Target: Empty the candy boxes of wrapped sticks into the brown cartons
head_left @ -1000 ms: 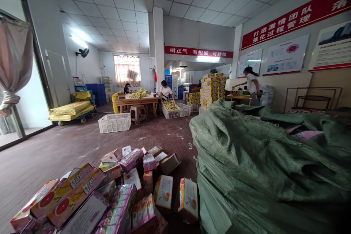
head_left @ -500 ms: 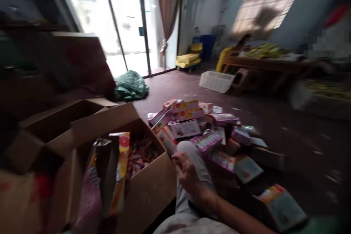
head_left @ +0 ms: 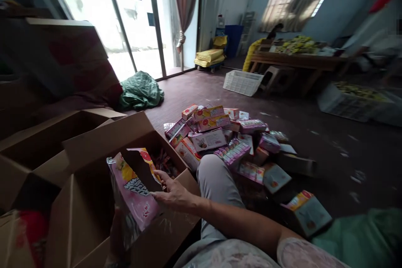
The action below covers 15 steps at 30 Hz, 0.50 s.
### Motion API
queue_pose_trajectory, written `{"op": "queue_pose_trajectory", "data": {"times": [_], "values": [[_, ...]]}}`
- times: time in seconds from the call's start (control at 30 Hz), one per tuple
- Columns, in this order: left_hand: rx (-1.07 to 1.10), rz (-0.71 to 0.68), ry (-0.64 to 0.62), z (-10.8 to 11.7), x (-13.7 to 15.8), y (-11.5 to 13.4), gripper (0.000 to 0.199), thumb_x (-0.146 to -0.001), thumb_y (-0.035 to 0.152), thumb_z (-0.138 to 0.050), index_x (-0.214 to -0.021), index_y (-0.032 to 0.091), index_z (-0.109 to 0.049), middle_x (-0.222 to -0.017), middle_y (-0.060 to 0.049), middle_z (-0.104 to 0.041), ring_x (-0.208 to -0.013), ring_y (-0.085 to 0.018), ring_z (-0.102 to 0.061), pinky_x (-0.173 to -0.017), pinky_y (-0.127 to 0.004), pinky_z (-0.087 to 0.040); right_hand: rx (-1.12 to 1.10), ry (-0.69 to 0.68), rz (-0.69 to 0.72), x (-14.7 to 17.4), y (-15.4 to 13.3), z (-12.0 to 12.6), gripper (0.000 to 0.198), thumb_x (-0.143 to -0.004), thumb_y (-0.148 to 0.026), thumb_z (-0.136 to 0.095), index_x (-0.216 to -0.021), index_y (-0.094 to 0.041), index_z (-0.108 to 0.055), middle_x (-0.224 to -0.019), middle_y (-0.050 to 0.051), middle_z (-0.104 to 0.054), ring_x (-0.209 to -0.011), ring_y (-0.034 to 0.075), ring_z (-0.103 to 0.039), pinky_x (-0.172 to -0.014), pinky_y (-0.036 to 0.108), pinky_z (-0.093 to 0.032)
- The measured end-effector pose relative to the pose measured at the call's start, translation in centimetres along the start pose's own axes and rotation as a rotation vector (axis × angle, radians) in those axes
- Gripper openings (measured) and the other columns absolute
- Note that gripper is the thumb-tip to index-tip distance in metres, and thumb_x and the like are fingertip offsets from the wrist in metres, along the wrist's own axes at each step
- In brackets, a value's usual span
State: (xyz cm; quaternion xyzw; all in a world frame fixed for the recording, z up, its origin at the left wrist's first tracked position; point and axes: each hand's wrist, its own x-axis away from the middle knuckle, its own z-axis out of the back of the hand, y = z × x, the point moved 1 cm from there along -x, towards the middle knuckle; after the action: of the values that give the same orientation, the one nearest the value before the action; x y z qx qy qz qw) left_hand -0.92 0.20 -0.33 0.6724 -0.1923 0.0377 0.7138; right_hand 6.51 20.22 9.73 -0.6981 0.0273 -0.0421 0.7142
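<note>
- An opened pink box (head_left: 143, 210), printed with fruit and lettering, is held at a tilt over the near part of an open cardboard carton (head_left: 176, 228), beside a bent knee (head_left: 216, 176).
- The box's right side is gripped by the right hand (head_left: 176, 194), with the thumb set against the pink face and the fingers at the fruit-printed flap.
- The left hand (head_left: 117, 226) is seen only dimly, in shadow at the box's lower left; how far it is closed cannot be told.
- Small wrapped pieces (head_left: 166, 163) are held in the carton, their details lost in the dark.
- A second open carton (head_left: 53, 127) is placed alongside, to the left.
- Colourful printed boxes (head_left: 209, 139) are heaped on the floor (head_left: 185, 88) beyond the knee.
- A green sack (head_left: 141, 92) is slumped near the glass doors (head_left: 140, 21).
- Farther back, yellow packets (head_left: 297, 45) are piled on a wooden table (head_left: 289, 61).
</note>
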Motion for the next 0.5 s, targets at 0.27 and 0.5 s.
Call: {"op": "queue_pose_trajectory", "data": {"times": [0.27, 0.5], "values": [[-0.196, 0.086, -0.133, -3.2, -3.1, -1.6, 0.092, -0.075, 0.083, -0.040, -0.145, 0.024, -0.052, -0.113, -0.009, -0.075, -0.123, -0.036, -0.062, -0.102, -0.052, -0.051, -0.038, 0.628, 0.127, 3.1, -1.2, 14.4, 0.033, -0.083, -0.023, -0.054, -0.114, -0.024, -0.064, -0.101, 0.002, -0.072, -0.091, 0.019, -0.066, -0.080, 0.029, -0.053], [-0.985, -0.166, 0.108, -4.8, -4.9, -2.9, 0.075, -0.075, 0.067, -0.044, -0.125, 0.015, -0.067, -0.123, -0.018, -0.068, -0.122, -0.040, -0.059, -0.113, -0.054, -0.037, 0.128, 1.422, -0.095, 15.8, 1.1, 32.0, 0.039, -0.087, -0.021, -0.053, -0.126, -0.025, -0.051, -0.138, 0.011, -0.057, -0.136, 0.029, -0.045, -0.105, 0.039, -0.042]]}}
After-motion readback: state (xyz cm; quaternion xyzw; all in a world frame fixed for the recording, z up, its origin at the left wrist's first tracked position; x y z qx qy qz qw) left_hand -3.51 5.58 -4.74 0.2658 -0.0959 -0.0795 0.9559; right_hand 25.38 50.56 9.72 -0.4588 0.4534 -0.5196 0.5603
